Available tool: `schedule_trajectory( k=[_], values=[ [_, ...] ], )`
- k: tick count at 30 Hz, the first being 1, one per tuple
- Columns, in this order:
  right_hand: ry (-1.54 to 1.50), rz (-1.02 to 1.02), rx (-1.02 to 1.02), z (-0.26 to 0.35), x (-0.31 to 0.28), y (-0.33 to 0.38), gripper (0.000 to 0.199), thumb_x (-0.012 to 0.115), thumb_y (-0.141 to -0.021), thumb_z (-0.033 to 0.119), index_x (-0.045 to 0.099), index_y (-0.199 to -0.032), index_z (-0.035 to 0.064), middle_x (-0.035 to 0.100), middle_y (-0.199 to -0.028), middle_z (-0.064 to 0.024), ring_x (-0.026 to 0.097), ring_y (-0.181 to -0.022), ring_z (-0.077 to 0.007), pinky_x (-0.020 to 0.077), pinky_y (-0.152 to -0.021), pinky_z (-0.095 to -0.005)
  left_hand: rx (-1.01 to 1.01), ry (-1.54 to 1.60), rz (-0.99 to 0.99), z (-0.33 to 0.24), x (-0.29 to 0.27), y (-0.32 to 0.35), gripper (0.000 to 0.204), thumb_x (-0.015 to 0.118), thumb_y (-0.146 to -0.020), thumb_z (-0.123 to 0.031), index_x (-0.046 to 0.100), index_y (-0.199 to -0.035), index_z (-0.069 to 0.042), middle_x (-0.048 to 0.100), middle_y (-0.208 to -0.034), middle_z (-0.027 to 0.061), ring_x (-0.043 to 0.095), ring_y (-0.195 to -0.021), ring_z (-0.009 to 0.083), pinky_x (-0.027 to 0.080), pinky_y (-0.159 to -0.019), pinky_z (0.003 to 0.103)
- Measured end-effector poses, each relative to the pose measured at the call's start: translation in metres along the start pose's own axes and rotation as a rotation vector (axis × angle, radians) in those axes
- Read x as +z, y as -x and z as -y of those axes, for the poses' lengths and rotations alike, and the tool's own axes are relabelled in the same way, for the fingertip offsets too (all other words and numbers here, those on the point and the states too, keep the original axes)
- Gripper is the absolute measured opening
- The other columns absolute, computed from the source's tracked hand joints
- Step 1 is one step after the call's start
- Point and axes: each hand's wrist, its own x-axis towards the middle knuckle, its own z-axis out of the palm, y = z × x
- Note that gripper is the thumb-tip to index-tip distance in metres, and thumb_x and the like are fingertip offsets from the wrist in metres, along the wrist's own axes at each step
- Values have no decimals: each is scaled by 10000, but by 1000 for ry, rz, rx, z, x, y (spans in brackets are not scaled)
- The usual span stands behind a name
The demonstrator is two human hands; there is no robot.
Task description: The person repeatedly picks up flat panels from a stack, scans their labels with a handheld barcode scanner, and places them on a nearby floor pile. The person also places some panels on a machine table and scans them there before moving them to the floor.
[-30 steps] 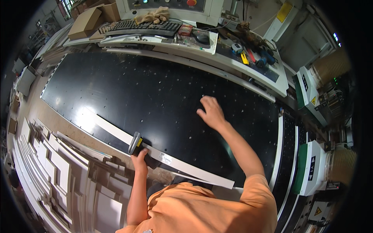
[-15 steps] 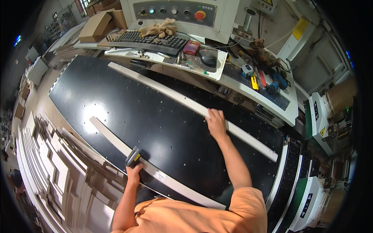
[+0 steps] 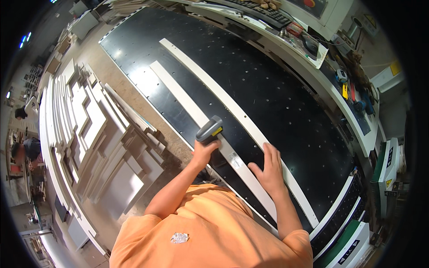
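Note:
My left hand (image 3: pixel 204 153) is wrapped round the handle of a dark grey barcode scanner (image 3: pixel 209 129) with a yellow sticker. The scanner's head is over the nearer of two long pale board strips (image 3: pixel 176 94), which bears a small printed label (image 3: pixel 236 160). My right hand (image 3: pixel 271 173) is open, thumb apart, fingertips at the near edge of the farther strip (image 3: pixel 223 99); whether they press on it I cannot tell. Both strips lie flat, roughly side by side with a narrow gap, on a black worktable (image 3: pixel 304 129) dotted with small holes.
Stacks of pale cut panels (image 3: pixel 85 134) stand left of the table. At the far right, a white bench (image 3: pixel 328 56) carries a keyboard (image 3: pixel 268 15), a tape measure (image 3: pixel 341 75) and a yellow cutter (image 3: pixel 345 91). Another person (image 3: pixel 30 149) is at the left edge.
The farther strip has come toward me, closer to the nearer strip. My right hand has come back with it, its fingers now at the strip's near edge. The view has swung left.

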Motion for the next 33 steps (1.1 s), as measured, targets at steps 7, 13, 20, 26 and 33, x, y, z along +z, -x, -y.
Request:
schedule_trajectory(
  k=[7, 13, 20, 26, 33],
  values=[
    [95, 7, -37, 44, 27, 15, 584, 769, -812, 153, 529, -1317, -14, 589, -1074, -155, 644, -947, -373, 543, -798, -440, -100, 74, 217, -19, 13, 23, 422, 725, -806, -87, 629, -1208, -5, 654, -1057, 49, 603, -955, 137, 507, -855, 310],
    [160, -104, -24, 42, 26, 13, 505, 783, -794, 129, 594, -1247, 10, 593, -1036, -124, 649, -929, -347, 539, -788, -427, -161, 108, 369, -26, 12, 22, 487, 743, -816, -102, 604, -1273, -6, 643, -1106, 53, 588, -1014, 139, 494, -895, 299],
    [190, -167, -30, 39, 18, 8, 514, 812, -763, 119, 624, -1233, 32, 588, -1011, -101, 643, -901, -331, 534, -773, -425, -181, 21, 455, -24, 16, 8, 513, 744, -806, -59, 599, -1295, -6, 658, -1120, 60, 592, -1041, 146, 493, -920, 303],
    [279, -248, 3, -3, -4, -6, 534, 825, -757, 146, 628, -1249, 77, 598, -1023, -82, 643, -917, -308, 527, -790, -421, -90, 17, 327, 0, -4, -7, 347, 731, -826, -66, 674, -1163, -5, 736, -1024, 87, 677, -960, 189, 525, -910, 340],
    [222, -139, 170, -142, -52, -52, 442, 756, -857, 261, 625, -1225, 53, 583, -1166, -80, 561, -1121, -285, 462, -992, -418, -270, -131, -93, 21, -41, -24, 339, 667, -873, -351, 672, -899, -13, 708, -885, 95, 618, -683, 151, 397, -437, 259]
  ],
)
